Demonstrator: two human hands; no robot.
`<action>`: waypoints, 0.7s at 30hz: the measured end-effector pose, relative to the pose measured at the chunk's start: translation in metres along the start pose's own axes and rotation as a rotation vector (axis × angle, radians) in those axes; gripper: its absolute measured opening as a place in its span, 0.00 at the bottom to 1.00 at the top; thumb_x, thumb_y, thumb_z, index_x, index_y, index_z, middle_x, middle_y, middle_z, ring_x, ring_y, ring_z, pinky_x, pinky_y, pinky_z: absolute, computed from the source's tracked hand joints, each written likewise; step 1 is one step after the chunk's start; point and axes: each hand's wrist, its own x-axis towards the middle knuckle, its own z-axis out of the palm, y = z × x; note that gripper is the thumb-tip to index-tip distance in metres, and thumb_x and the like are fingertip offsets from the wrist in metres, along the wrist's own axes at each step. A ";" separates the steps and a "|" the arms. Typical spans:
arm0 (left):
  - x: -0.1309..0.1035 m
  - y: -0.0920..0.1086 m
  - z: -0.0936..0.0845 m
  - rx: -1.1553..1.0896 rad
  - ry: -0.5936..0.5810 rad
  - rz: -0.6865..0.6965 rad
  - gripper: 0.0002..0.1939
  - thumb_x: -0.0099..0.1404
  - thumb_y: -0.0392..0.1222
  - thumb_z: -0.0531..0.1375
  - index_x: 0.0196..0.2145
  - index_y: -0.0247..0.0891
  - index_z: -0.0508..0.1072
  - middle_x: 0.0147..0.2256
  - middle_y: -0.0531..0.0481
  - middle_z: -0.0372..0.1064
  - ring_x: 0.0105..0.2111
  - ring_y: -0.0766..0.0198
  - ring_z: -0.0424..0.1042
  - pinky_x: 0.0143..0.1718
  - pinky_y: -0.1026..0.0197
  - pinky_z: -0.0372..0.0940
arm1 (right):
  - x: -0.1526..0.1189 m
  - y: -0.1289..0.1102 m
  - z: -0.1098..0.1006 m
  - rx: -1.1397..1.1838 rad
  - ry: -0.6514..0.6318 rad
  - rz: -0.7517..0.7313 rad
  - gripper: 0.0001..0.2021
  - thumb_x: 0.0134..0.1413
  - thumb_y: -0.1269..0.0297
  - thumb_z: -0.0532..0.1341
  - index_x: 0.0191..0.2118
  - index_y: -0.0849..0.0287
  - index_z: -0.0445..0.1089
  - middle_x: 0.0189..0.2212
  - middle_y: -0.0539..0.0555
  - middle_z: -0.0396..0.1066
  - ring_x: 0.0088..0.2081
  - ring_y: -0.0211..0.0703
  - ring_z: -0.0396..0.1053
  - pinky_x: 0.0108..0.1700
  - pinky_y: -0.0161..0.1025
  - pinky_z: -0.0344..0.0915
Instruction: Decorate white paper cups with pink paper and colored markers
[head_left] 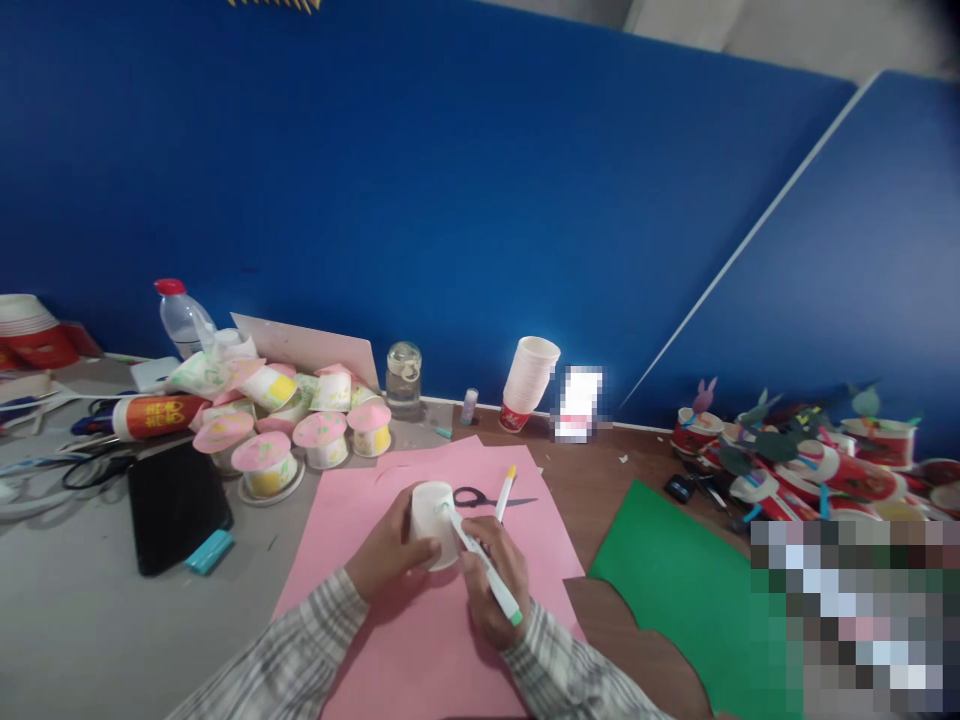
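Observation:
My left hand (388, 548) is wrapped round a white paper cup (429, 512), its thumb across the front. In my right hand (499, 580) is a white marker with a green end (491, 578), gripped like a pen. The marker's tip meets the cup's side, where a small greenish mark shows. Both hands are above a pink paper sheet (352, 600). Just behind them lie dark-handled scissors (491, 498) and a white marker with a yellow end (507, 490), both on the pink sheet.
Decorated cups with pink tops (321, 430) crowd the left, near a black phone (180, 505) and a blue clip-like piece (210, 551). A glass jar (404, 375) and a leaning cup stack (531, 375) stand behind. Green paper (675, 590) and red cups (862, 475) lie right.

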 end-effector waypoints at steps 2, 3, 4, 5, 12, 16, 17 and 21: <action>0.000 0.000 -0.001 0.041 0.010 0.010 0.35 0.37 0.47 0.68 0.44 0.42 0.62 0.39 0.50 0.67 0.39 0.54 0.64 0.38 0.53 0.62 | 0.002 -0.001 -0.001 0.003 -0.011 0.049 0.09 0.52 0.67 0.54 0.39 0.57 0.68 0.29 0.52 0.71 0.29 0.43 0.71 0.30 0.37 0.71; 0.000 0.000 -0.001 0.052 0.014 0.016 0.35 0.37 0.47 0.68 0.44 0.42 0.62 0.39 0.49 0.67 0.40 0.53 0.64 0.39 0.53 0.62 | 0.002 -0.001 -0.002 0.007 -0.018 0.064 0.09 0.52 0.66 0.54 0.38 0.57 0.68 0.29 0.51 0.71 0.28 0.42 0.71 0.30 0.37 0.71; 0.000 0.000 -0.001 0.052 0.013 0.019 0.35 0.37 0.46 0.68 0.44 0.42 0.62 0.39 0.49 0.66 0.40 0.53 0.64 0.39 0.53 0.61 | 0.002 -0.002 -0.002 0.009 -0.022 0.069 0.09 0.52 0.66 0.53 0.38 0.58 0.68 0.29 0.51 0.70 0.28 0.42 0.71 0.29 0.37 0.70; 0.000 0.000 -0.001 0.038 0.007 0.020 0.35 0.37 0.46 0.68 0.44 0.43 0.62 0.39 0.49 0.66 0.41 0.53 0.63 0.39 0.53 0.61 | 0.002 -0.002 -0.002 0.008 -0.020 0.062 0.09 0.52 0.66 0.54 0.38 0.57 0.68 0.29 0.51 0.71 0.28 0.42 0.71 0.29 0.37 0.70; -0.002 0.001 0.001 -0.046 -0.012 -0.009 0.37 0.37 0.46 0.68 0.46 0.42 0.60 0.38 0.50 0.67 0.39 0.54 0.64 0.36 0.55 0.63 | 0.001 -0.005 0.000 -0.005 0.000 -0.029 0.09 0.52 0.67 0.54 0.40 0.56 0.67 0.31 0.52 0.71 0.31 0.43 0.72 0.31 0.37 0.71; -0.003 0.002 0.003 -0.092 -0.013 -0.011 0.36 0.38 0.45 0.68 0.45 0.43 0.61 0.37 0.51 0.67 0.38 0.56 0.65 0.35 0.56 0.63 | 0.002 -0.005 -0.001 0.003 -0.013 -0.030 0.10 0.52 0.67 0.54 0.41 0.57 0.67 0.31 0.52 0.71 0.31 0.43 0.72 0.31 0.37 0.71; -0.003 0.003 0.003 -0.099 -0.009 -0.004 0.35 0.38 0.44 0.68 0.45 0.43 0.62 0.37 0.51 0.67 0.38 0.56 0.65 0.36 0.56 0.63 | 0.002 -0.005 -0.001 0.000 -0.014 -0.030 0.10 0.52 0.67 0.54 0.41 0.57 0.67 0.31 0.52 0.71 0.31 0.44 0.72 0.32 0.38 0.71; -0.003 0.003 0.003 -0.101 -0.010 0.009 0.34 0.38 0.44 0.69 0.44 0.43 0.63 0.37 0.51 0.67 0.38 0.57 0.64 0.35 0.56 0.63 | 0.002 -0.004 0.000 0.003 -0.008 -0.041 0.10 0.52 0.67 0.55 0.42 0.57 0.67 0.32 0.53 0.71 0.32 0.44 0.72 0.33 0.39 0.72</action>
